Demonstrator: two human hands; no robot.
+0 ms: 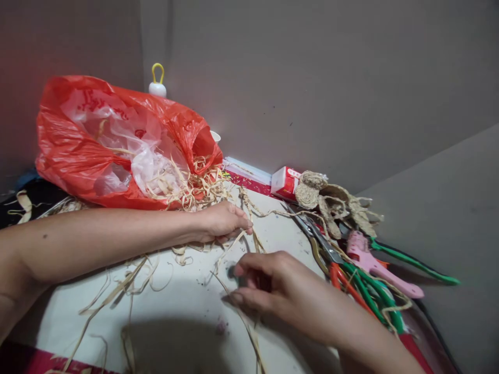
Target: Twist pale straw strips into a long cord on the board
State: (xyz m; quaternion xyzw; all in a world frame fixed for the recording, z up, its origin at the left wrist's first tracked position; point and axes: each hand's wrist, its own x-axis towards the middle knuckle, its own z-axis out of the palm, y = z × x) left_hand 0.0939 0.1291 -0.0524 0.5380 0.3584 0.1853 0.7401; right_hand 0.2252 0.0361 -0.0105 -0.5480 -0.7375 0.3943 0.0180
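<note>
My left hand [225,222] reaches across from the left, thumb and fingertips pinched on pale straw strands [255,240]. Just above its fingertips begins a braided straw cord [268,212], which runs right toward the tools. My right hand [286,298] hovers nearer the front over loose strands [251,340]. Its thumb and forefinger are apart and curved, with no thing visible between them; the other fingers are partly hidden. More curly straw strips [202,189] are heaped behind my left wrist.
A red plastic bag [74,171] with straw inside stands back left. On the right lie green-handled scissors [374,291], a pink glue gun [384,270], pliers with green handles [417,262], coiled braided pieces [312,189] and a red-white box [286,182]. Grey walls close the back.
</note>
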